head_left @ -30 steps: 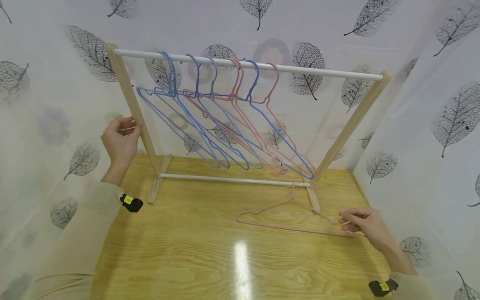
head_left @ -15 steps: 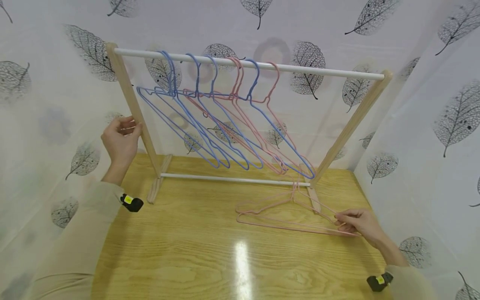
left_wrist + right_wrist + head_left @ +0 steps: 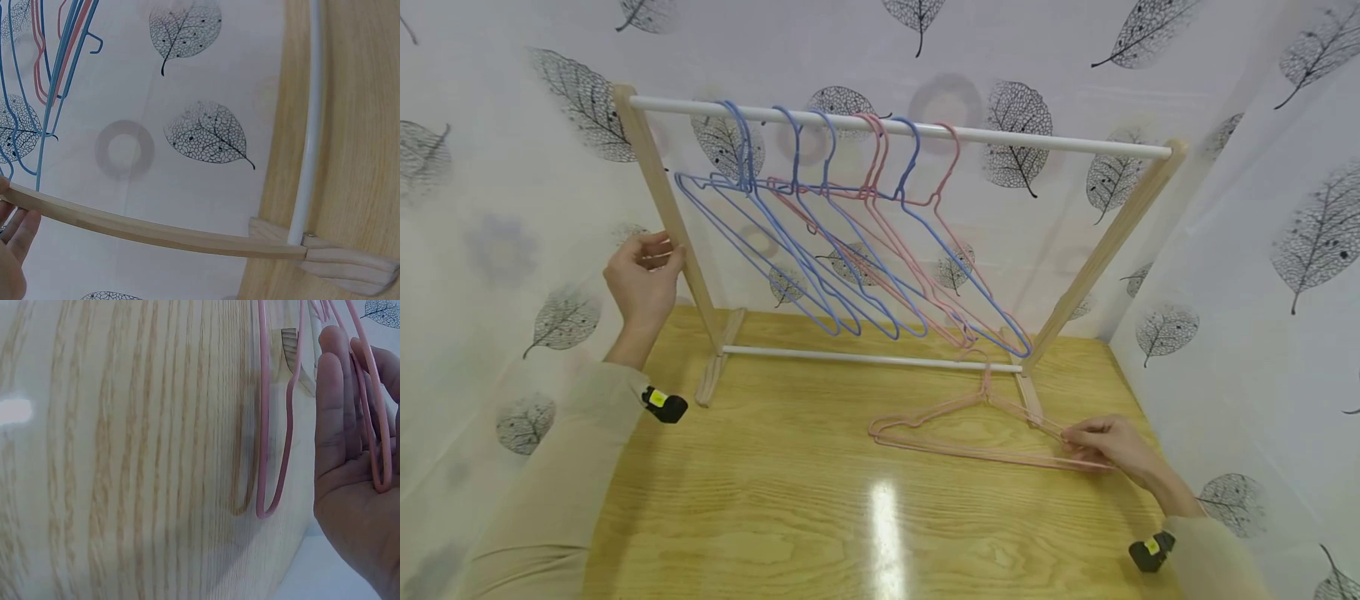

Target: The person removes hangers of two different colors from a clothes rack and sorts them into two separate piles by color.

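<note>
In the head view, my left hand [image 3: 643, 279] grips the left wooden post [image 3: 658, 183] of a small clothes rack. The left wrist view shows fingers on either side of that post [image 3: 156, 232]. My right hand [image 3: 1112, 454] pinches the corner of a pink hanger [image 3: 384, 419], its bent end lying against the palm in the right wrist view. Close beneath it is a second pink hanger [image 3: 262, 425], low over the wooden tabletop; the two nearly overlap in the head view. Several blue hangers [image 3: 795, 154] and pink hangers [image 3: 957, 158] hang from the white rail [image 3: 1037, 142].
A white lower bar [image 3: 850, 359] joins the rack's wooden feet [image 3: 707, 383]. Beneath everything lies the wood-grain tabletop [image 3: 760, 500]. Leaf-patterned white sheeting [image 3: 1195, 250] encloses the back and both sides.
My right hand has moved slightly left with the pink hanger, which now nearly lines up with the other pink one. My left hand stays on the post.
</note>
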A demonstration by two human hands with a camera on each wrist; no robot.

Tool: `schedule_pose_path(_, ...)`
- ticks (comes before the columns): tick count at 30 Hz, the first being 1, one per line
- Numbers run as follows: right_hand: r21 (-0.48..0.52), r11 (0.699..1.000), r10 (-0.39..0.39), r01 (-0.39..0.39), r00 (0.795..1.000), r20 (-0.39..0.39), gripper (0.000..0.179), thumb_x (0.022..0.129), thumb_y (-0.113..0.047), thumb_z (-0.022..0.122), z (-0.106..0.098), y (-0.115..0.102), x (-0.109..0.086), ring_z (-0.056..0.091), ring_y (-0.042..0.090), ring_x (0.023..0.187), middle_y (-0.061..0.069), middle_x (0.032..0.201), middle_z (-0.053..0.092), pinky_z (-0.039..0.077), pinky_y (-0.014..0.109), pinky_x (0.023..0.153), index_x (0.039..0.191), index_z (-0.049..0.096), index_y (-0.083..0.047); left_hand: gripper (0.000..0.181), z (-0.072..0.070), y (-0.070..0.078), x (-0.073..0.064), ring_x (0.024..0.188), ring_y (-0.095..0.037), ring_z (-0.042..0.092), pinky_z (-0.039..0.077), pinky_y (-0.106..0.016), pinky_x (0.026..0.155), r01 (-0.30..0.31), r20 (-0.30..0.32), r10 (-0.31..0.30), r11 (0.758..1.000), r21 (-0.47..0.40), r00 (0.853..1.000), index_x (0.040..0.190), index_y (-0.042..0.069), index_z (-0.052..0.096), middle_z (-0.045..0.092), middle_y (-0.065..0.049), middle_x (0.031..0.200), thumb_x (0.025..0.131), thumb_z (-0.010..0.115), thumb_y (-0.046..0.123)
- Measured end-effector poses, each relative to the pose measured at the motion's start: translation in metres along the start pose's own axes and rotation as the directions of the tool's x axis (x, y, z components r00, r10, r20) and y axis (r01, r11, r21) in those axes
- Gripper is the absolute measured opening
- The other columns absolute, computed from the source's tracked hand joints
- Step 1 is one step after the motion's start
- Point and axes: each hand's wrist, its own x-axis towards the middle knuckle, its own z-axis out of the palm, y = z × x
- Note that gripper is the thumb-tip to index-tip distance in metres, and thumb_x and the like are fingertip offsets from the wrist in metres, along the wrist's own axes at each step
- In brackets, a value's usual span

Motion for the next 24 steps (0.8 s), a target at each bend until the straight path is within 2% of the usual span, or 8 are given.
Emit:
schedule_pose_path(6, -0.059, 0.998, 0.005, -0.006, 1.000, -0.011, 0.044, 0.104, -0.024, 0.068, -0.001, 0.002, 0.004, 0.079, 0.012, 0.083, 0.005, 0.101, 0.084, 0.067, 0.027, 0.075, 0.126, 0.069, 0.014, 0.023, 0.001, 0.002, 0.000, 0.072, 0.023, 0.059, 0.051, 0.001, 0.070, -0.004, 0.002, 0.004, 1.000, -0.009, 1.000, 0.115, 0.003, 0.077, 0.071, 0.024, 0.089, 0.095, 0.075, 0.015)
schedule_pose_path(13, 0.029, 0.999, 0.016, -0.016, 1.000, 0.001, 0.045, 0.105, -0.020, 0.065, -0.005, 0.008, 0.006, 0.081, 0.012, 0.095, 0.004, 0.107, 0.083, 0.067, 0.026, 0.086, 0.129, 0.065, 0.018, 0.023, 0.000, 0.003, 0.000, 0.072, 0.022, 0.060, 0.051, 0.000, 0.070, -0.005, 0.001, 0.005, 1.000, -0.027, 1.000, 0.114, 0.003, 0.078, 0.064, 0.031, 0.085, 0.095, 0.075, 0.017)
schedule_pose_path(16, 0.025, 1.000, 0.003, -0.002, 1.000, -0.023, 0.046, 0.106, -0.021, 0.065, -0.006, 0.011, 0.005, 0.081, 0.012, 0.097, 0.003, 0.109, 0.083, 0.065, 0.023, 0.089, 0.130, 0.064, 0.017, 0.023, 0.000, 0.003, 0.000, 0.072, 0.021, 0.060, 0.051, 0.000, 0.070, 0.000, 0.003, 0.000, 1.000, -0.025, 1.000, 0.115, 0.004, 0.078, 0.063, 0.032, 0.086, 0.096, 0.076, 0.018)
schedule_pose_path(20, -0.015, 1.000, -0.012, 0.011, 0.997, -0.080, 0.046, 0.106, -0.025, 0.065, -0.009, 0.012, 0.003, 0.080, 0.010, 0.096, 0.000, 0.106, 0.084, 0.063, 0.017, 0.087, 0.130, 0.066, 0.014, 0.023, 0.000, 0.003, 0.000, 0.072, 0.022, 0.059, 0.051, 0.000, 0.070, -0.004, -0.001, 0.004, 1.000, -0.012, 1.000, 0.115, 0.004, 0.078, 0.069, 0.026, 0.087, 0.096, 0.075, 0.017)
schedule_pose_path(24, -0.028, 0.997, -0.076, 0.072, 0.987, -0.144, 0.043, 0.108, -0.022, 0.061, -0.012, 0.009, 0.001, 0.079, 0.008, 0.092, -0.007, 0.101, 0.083, 0.066, 0.021, 0.082, 0.129, 0.066, 0.016, 0.023, 0.000, 0.002, -0.001, 0.072, 0.022, 0.059, 0.051, 0.000, 0.070, -0.001, -0.003, 0.001, 1.000, -0.004, 1.000, 0.115, 0.003, 0.077, 0.072, 0.022, 0.089, 0.095, 0.076, 0.016)
